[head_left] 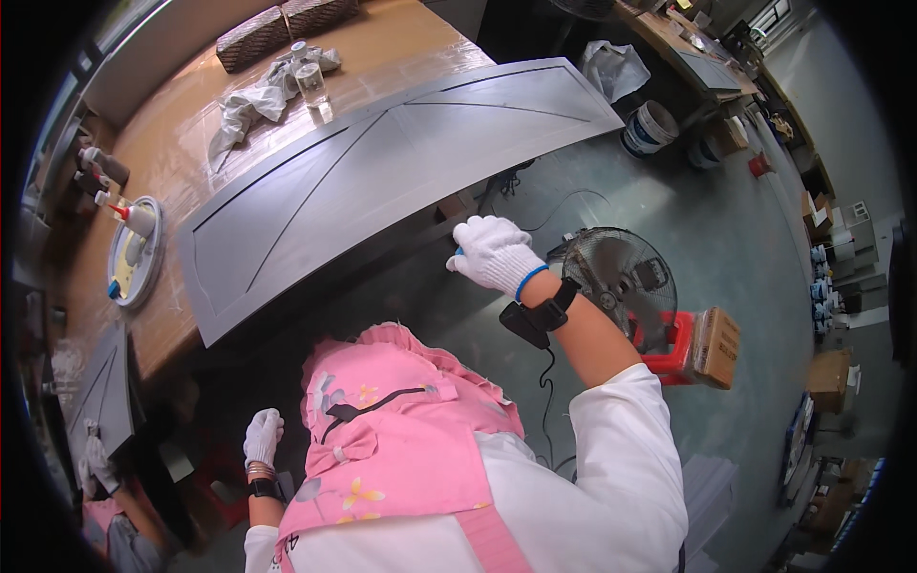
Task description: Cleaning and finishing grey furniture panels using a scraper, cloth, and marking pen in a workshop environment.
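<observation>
A long grey panel (315, 181) with dark grooves lies on the table and juts over its near edge. My right hand (497, 256), in a white knitted glove with a blue cuff, is just off the panel's near side. Its fingers are curled closed, and a bit of blue shows at them; what they hold is mostly hidden. Low beside my pink apron (392, 449), my left hand (263, 439) hangs in a white glove, its fingers folded in and nothing visible in them. It is apart from the panel.
On the wrapped table (181, 134) are a clear bottle (310, 81), a crumpled cloth (250, 107) and a round tray (145, 272) with a red-tipped bottle. A fan (616, 277), cardboard box (716, 349) and bucket (651, 127) stand right. Another person's gloved hand (94, 458) touches a panel at left.
</observation>
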Motion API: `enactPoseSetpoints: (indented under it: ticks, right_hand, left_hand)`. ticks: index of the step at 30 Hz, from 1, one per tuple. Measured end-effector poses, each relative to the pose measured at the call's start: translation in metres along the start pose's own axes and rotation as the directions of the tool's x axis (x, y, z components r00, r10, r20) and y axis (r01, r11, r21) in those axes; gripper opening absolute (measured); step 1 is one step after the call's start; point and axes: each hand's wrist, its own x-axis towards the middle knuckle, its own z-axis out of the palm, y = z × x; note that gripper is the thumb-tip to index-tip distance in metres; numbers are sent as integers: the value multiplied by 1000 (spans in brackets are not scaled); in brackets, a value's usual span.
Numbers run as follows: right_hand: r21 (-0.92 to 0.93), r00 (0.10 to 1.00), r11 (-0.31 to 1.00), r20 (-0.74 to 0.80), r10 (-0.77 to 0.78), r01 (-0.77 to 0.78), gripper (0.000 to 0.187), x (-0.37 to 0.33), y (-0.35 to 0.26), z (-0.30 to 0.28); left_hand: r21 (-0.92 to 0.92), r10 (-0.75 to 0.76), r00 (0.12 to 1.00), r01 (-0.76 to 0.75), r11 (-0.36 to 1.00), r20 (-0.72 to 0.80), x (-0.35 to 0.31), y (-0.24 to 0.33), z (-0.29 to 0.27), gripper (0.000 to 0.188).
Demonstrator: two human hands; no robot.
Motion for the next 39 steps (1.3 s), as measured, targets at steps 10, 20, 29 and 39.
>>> enactPoseSetpoints:
  ticks: [10,20,29,39]
  right_hand:
    - [-85,660,660,223,-718,747,21,-105,-149,-151]
    - [-42,330,340,377,-866,940,23,-141,-165,-189]
    - [-83,310,304,414,-856,949,25,-127,-190,-202]
    - [-123,229,193,472,-851,973,27,-113,-239,-204]
  left_hand:
    - [149,-37,998,45,988,-56,-51,-24,1,37]
    - [294,-31,998,47,955,-61,-47,-27,9,42]
    - [296,-53,986,99,950,-159,-47,-84,2,46]
    - [273,-173,979,196,942,-109,-83,-11,-9,47]
